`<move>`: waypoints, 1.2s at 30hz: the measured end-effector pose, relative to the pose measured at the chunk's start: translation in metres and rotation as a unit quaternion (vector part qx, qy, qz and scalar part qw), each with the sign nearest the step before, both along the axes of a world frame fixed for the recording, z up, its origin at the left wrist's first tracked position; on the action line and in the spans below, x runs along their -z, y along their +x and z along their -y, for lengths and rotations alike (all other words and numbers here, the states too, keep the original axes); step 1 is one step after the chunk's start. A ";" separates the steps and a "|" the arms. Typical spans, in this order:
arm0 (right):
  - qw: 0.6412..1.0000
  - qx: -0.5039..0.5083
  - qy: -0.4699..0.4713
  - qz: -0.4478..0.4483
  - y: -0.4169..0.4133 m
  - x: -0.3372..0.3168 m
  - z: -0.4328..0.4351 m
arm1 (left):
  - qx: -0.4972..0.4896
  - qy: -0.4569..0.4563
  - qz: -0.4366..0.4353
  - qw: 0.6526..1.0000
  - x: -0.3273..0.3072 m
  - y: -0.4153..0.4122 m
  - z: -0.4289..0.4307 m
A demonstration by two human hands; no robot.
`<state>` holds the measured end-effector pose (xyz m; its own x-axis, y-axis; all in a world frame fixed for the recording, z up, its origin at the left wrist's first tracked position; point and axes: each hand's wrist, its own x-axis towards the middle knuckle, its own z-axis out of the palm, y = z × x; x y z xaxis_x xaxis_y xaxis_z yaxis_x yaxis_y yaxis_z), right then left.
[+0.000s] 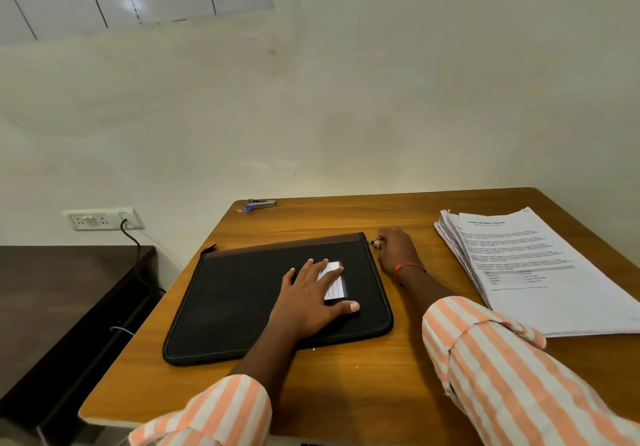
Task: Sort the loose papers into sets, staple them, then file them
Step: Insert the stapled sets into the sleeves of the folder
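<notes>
Left hand (313, 295) flat, fingers spread, pressing black zip folder (242, 300) on wooden table (346, 386). Right hand (394, 250) pinches zipper pull (370, 242) at far right corner. Paper stack (540, 269) right; stapler (261, 204) far edge.

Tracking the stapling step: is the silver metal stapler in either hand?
No, the silver metal stapler lies at the far edge of the brown wooden table.
</notes>
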<state>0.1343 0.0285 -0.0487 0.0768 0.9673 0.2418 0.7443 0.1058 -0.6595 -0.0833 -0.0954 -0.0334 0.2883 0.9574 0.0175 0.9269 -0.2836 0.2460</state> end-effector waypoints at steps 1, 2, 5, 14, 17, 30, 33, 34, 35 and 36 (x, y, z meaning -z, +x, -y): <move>1.000 0.000 0.000 -0.006 -0.002 0.000 -0.002 | 0.025 -0.007 0.032 0.999 -0.002 -0.003 0.004; 1.000 0.003 0.003 -0.008 0.000 -0.002 -0.003 | 0.061 -0.016 0.060 0.996 -0.007 -0.002 0.007; 1.000 0.004 0.014 -0.006 -0.002 0.000 -0.004 | 0.157 -0.022 0.038 0.987 -0.013 -0.002 0.021; 0.999 -0.019 0.023 -0.013 -0.001 -0.003 0.003 | 0.181 0.118 -0.100 0.971 -0.008 0.005 0.045; 0.999 -0.024 0.023 -0.011 -0.001 -0.005 0.010 | 0.179 0.126 -0.116 0.969 -0.008 0.005 0.045; 0.999 -0.047 0.018 -0.002 0.007 -0.008 0.055 | 0.159 0.162 -0.153 0.962 -0.003 0.011 0.038; 0.999 -0.042 0.014 -0.003 0.010 -0.006 0.071 | 0.145 0.161 -0.172 0.961 -0.005 0.016 0.034; 0.999 -0.042 0.017 -0.002 0.010 -0.006 0.076 | 0.140 0.160 -0.175 0.961 -0.006 0.018 0.032; 0.999 -0.041 0.019 -0.003 0.011 -0.005 0.080 | 0.135 0.161 -0.179 0.961 -0.007 0.020 0.030; 0.999 -0.038 0.020 -0.001 0.012 -0.004 0.087 | 0.131 0.163 -0.184 0.961 -0.008 0.022 0.028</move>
<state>0.1463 -0.0580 -0.0444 0.0046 0.9599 0.2802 0.7323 0.1876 -0.6547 -0.0610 -0.1238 -0.0258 0.5619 0.8124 0.1558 0.8210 -0.5246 -0.2253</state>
